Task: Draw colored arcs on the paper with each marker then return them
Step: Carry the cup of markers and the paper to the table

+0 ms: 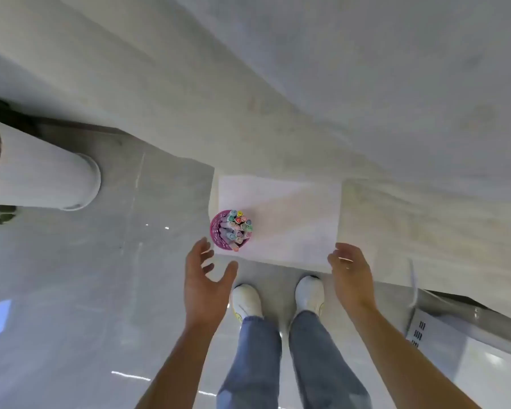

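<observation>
Two hands (210,278) (350,271) — one paper (289,219), one cup (219,231)

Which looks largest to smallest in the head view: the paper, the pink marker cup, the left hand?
1. The paper, clearly the largest.
2. The left hand, though it sits nearer the camera, so its apparent size is inflated.
3. The pink marker cup, smallest as seen; its true size against the hand stays unsure.
</observation>
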`<state>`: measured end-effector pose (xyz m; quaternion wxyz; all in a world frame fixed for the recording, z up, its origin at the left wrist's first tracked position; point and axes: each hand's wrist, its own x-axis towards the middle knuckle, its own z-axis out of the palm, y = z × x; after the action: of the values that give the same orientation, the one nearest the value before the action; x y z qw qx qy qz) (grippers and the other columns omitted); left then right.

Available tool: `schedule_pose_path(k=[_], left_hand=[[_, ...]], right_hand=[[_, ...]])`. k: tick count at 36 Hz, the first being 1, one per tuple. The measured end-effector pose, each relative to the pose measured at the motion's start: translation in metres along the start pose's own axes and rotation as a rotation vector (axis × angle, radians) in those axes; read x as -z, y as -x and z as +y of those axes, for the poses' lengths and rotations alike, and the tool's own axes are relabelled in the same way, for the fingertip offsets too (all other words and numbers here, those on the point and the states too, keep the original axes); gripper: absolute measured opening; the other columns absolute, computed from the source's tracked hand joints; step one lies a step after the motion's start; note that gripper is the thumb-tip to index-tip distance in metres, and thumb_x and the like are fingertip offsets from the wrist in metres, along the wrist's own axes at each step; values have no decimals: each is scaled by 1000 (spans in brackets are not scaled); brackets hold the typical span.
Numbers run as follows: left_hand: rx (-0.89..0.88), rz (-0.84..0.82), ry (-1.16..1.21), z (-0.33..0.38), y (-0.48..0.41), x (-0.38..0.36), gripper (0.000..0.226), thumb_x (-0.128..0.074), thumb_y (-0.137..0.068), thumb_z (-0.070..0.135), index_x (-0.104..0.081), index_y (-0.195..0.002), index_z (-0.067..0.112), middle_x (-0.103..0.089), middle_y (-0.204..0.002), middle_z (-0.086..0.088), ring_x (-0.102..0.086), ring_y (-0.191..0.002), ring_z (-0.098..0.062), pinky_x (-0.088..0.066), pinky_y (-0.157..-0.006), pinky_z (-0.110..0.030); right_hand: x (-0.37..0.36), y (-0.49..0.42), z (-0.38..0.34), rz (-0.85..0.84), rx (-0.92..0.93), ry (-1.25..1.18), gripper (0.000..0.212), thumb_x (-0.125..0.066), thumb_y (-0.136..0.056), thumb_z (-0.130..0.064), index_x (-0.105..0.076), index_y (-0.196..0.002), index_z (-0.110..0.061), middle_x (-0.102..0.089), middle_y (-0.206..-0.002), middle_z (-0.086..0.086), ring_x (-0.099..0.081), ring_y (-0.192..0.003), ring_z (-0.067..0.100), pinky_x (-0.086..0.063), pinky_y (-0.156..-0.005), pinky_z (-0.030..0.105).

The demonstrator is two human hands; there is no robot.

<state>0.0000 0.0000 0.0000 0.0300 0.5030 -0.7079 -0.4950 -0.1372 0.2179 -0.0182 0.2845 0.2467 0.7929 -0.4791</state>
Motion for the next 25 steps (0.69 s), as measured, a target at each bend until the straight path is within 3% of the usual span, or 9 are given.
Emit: schedule_pose_path(k=[4, 7, 9, 12, 15, 18, 22, 25], left_hand=[[-24, 1, 6, -6, -13, -16, 77, -85, -74, 35, -41, -137, 43, -53, -129, 25, -56, -110, 4, -47, -81, -13], [-75, 63, -9, -11, -20, -28, 78, -88, -71, 35, -43, -134, 43, -52, -127, 27, -53, -112, 8, -45, -75, -3], [-96, 84, -11, -15, -26, -33, 82, -90, -68, 36, -41, -134, 43, -50, -127, 28, -52, -114, 7, -44, -76, 1], [-102, 89, 5, -18, -35, -41, 90, -92, -65, 35, -39, -138, 40, -48, -130, 24, -52, -116, 3, -47, -81, -7], [-101, 90, 8, -21, -42, -47, 94, -93, -63, 39, -37, -138, 45, -45, -126, 33, -55, -112, 3, -50, -81, -14], [-110, 80, 7, -23, -47, -49, 94, -92, -63, 42, -37, -138, 45, -48, -126, 30, -55, -114, -1, -51, -85, -18], [-106, 72, 47, -22, -50, -51, 86, -92, -63, 43, -36, -127, 60, -52, -120, 38, -56, -111, 8, -49, -81, -6], [-118, 62, 65, -23, -51, -49, 83, -92, -61, 43, -39, -124, 59, -54, -115, 42, -57, -107, 13, -47, -75, -1]], right_hand=[[-11, -19, 4, 65, 39, 130, 40, -66, -100, -18, -58, -140, -17, -62, -138, 3, -60, -123, 22, -48, -105, 38], [-20, -31, 12, 76, 54, 161, 50, -65, -101, -21, -52, -149, -16, -54, -147, 3, -53, -134, 24, -41, -107, 33], [-26, -38, 14, 89, 63, 157, 50, -65, -101, -19, -53, -149, -13, -53, -145, 6, -55, -131, 25, -44, -106, 34], [-32, -47, 20, 114, 91, 172, 45, -66, -98, -17, -59, -142, -11, -54, -135, 11, -58, -118, 26, -48, -100, 35], [-33, -54, 24, 122, 112, 159, 23, -70, -96, -17, -65, -119, -15, -57, -119, 7, -59, -100, 24, -49, -89, 32], [-30, -59, 26, 139, 125, 143, 16, -74, -96, -21, -63, -106, -15, -66, -108, 8, -63, -91, 24, -48, -75, 23], [-28, -61, 30, 90, 121, 161, 19, -68, -100, -26, -62, -101, -8, -65, -92, 4, -60, -82, 22, -45, -67, 26], [-29, -59, 29, 62, 133, 168, 18, -63, -104, -24, -57, -104, -8, -59, -85, -4, -55, -75, 11, -43, -64, 24]])
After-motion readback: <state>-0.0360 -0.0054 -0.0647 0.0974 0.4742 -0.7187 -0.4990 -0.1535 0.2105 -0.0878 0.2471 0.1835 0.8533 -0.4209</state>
